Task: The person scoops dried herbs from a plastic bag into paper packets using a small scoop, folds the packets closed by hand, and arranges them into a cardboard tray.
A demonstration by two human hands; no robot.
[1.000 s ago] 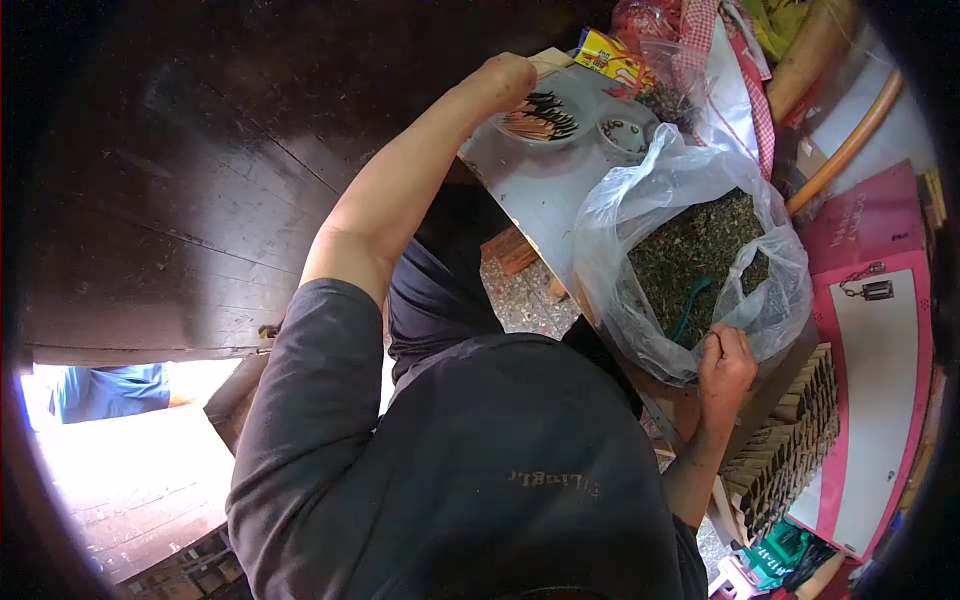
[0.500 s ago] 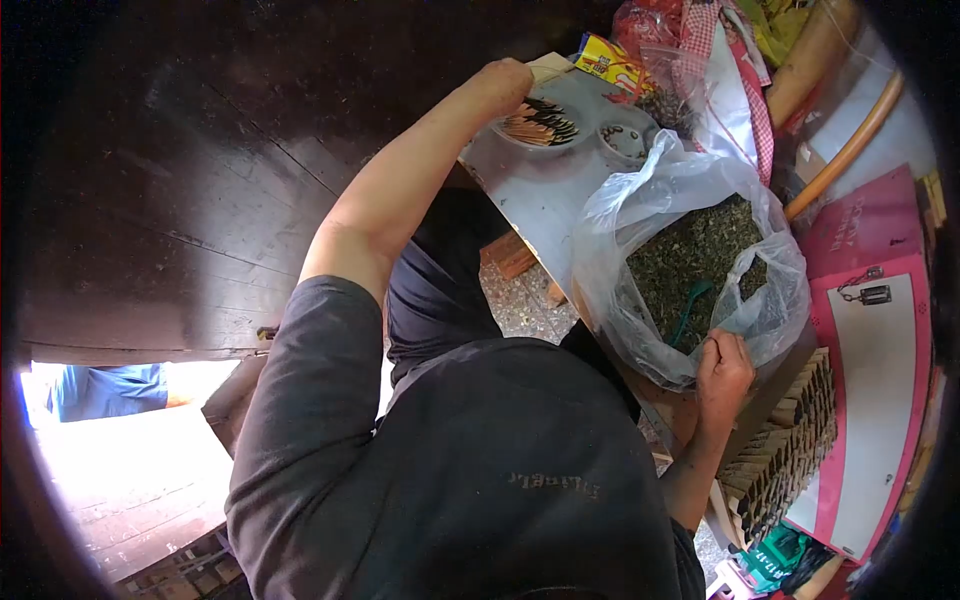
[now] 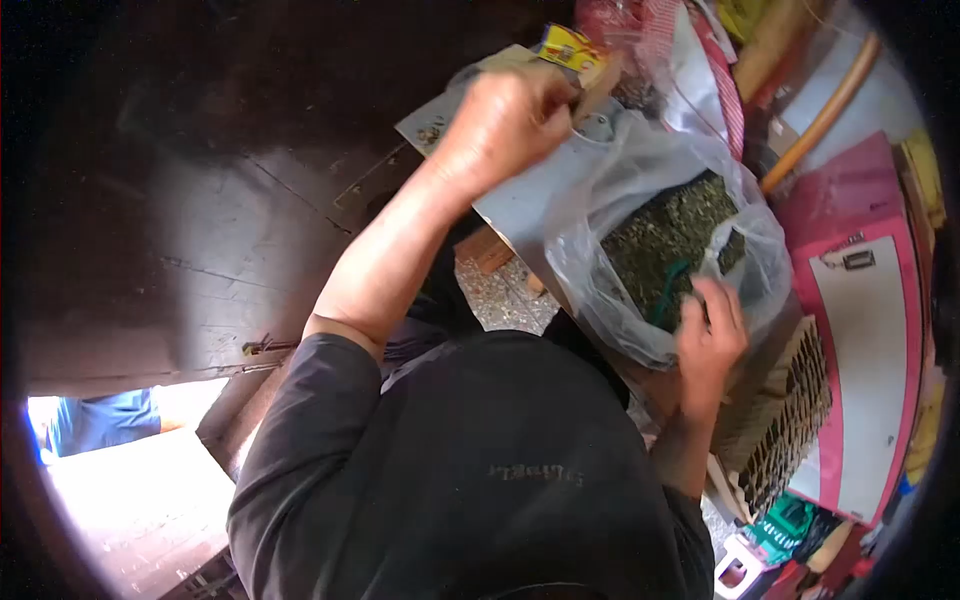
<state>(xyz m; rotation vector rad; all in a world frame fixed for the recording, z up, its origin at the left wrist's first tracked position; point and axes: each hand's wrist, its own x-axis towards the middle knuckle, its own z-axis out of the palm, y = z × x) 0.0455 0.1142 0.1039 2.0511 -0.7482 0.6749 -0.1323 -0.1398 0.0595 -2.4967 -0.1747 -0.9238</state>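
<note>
I look down past the dark shirt (image 3: 500, 450) of the wearer, and I take the clear plastic bag (image 3: 585, 270) as my landmark. Just at the bag's near edge is the right hand (image 3: 712, 330), its fingers curled and slightly apart; it is blurred, and I cannot tell whether they pinch the film. The left hand (image 3: 510, 125) is raised to the left of the bag's far part, above the pale tabletop (image 3: 520, 205). Its fingers bend in towards the thumb, but I cannot tell whether anything is between them.

The bag sits open on the tabletop, its rim loose and crumpled. Inside it I see dark green crumbled leaves (image 3: 650, 225), with a green implement (image 3: 668, 290) lying on them towards the near side. Left of the bag and below the tabletop I make out speckled floor (image 3: 500, 300). Right of the bag's near side stand tight rows of thin tan pieces (image 3: 785, 420), and beyond these, further right of the bag, is a pink and white case (image 3: 865, 330) with a small dark latch.

Just past the bag's far left side is a small clear dish (image 3: 598, 125), partly hidden. Beyond the bag I see red checked cloth (image 3: 728, 105), an orange tube (image 3: 825, 120) slanting away to its right, and a yellow packet (image 3: 570, 48) farther off to its left. Well left of the bag, past the dark wooden surface (image 3: 200, 210), another person's blue clothing (image 3: 105, 422) shows in the bright opening.
</note>
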